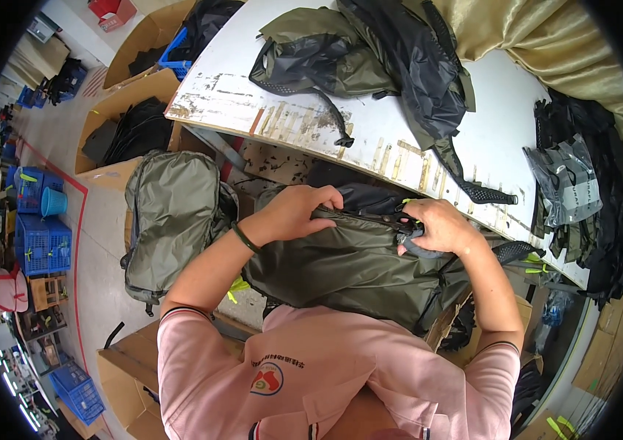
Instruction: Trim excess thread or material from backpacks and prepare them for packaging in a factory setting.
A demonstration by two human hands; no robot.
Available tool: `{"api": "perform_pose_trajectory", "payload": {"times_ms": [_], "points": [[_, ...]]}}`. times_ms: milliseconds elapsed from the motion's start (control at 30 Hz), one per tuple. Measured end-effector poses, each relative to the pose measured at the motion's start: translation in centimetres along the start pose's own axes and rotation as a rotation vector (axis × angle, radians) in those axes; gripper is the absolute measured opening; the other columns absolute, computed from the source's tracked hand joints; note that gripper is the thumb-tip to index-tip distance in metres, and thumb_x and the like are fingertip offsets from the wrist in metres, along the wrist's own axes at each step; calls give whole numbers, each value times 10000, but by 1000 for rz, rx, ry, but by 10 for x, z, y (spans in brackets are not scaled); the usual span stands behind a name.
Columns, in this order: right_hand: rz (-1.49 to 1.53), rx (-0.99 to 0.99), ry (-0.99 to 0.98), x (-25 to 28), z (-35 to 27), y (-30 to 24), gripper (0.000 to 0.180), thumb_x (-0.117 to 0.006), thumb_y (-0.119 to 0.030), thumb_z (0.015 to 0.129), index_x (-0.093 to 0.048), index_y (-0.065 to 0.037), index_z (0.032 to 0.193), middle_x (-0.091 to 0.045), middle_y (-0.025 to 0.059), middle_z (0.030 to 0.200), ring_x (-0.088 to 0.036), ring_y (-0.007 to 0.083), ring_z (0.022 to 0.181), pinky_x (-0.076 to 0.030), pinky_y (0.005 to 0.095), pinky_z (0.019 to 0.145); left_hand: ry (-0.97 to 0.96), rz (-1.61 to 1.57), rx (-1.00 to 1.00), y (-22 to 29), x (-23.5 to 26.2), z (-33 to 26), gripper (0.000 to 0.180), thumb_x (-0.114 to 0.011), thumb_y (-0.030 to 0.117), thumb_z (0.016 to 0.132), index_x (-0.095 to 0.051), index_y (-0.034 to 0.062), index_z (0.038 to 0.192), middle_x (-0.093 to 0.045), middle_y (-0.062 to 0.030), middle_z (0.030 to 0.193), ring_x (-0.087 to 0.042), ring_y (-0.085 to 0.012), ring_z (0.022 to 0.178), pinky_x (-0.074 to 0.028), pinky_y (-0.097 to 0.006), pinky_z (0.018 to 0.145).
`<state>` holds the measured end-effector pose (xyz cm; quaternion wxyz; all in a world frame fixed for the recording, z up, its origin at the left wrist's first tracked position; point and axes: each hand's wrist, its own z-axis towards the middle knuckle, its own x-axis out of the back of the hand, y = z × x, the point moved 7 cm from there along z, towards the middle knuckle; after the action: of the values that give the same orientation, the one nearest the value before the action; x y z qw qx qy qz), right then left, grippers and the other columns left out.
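Observation:
A large olive-green backpack (348,268) lies across in front of my body, below the table's near edge. Along its upper side runs a dark zip edge. My left hand (301,212) pinches this edge at its left part, thumb and fingers curled over the fabric. Farther right, my right hand (440,229) is closed around a dark part of the same bag's edge, with some neon-yellow showing beside the fingers. What lies inside that grip is partly hidden. Another olive backpack (172,220) stands upright to the left, close to my left forearm.
On the white table (216,95) lie olive and black bag pieces (370,59) with hanging mesh straps. Black bags and a clear plastic bag (564,180) hang at the right edge. Cardboard boxes (117,172) stand at left; blue crates (44,242) are farther off.

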<state>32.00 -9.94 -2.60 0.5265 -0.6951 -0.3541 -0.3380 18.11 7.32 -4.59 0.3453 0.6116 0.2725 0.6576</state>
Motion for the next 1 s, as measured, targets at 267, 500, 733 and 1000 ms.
{"api": "perform_pose_trajectory", "payload": {"times_ms": [267, 500, 733, 1000], "points": [[3, -28, 20, -6, -3, 9, 437, -818, -332, 631, -579, -19, 822, -610, 161, 781, -600, 391, 778, -473, 449, 673, 21, 6, -4, -1, -1, -1, 411, -740, 172, 777, -519, 125, 1120, -671, -87, 919, -648, -304, 865, -498, -396, 732], [53, -45, 138, 7, -2, -3, 400, -835, -267, 632, -583, -22, 823, -607, 157, 789, -600, 382, 766, -472, 421, 675, 34, 32, 12, 0, 0, -3, 473, -739, 189, 780, -504, 149, 1189, -671, -95, 909, -643, -316, 846, -490, -396, 726], [357, -40, 124, -22, 10, 2, 235, -758, -20, 730, -555, 7, 847, -590, 128, 789, -598, 228, 727, -471, 323, 691, 126, 135, -30, 4, 27, -4, 456, -765, 238, 766, -561, 95, 1148, -674, -110, 941, -645, -320, 878, -487, -401, 774], [128, -210, 128, -17, 0, 1, 425, -856, -264, 659, -533, -32, 808, -585, 130, 764, -609, 307, 737, -480, 368, 684, 236, -391, 293, -84, 21, -47, 303, -736, 75, 833, -586, 12, 1088, -624, -6, 972, -547, -65, 912, -462, -242, 815]]}}
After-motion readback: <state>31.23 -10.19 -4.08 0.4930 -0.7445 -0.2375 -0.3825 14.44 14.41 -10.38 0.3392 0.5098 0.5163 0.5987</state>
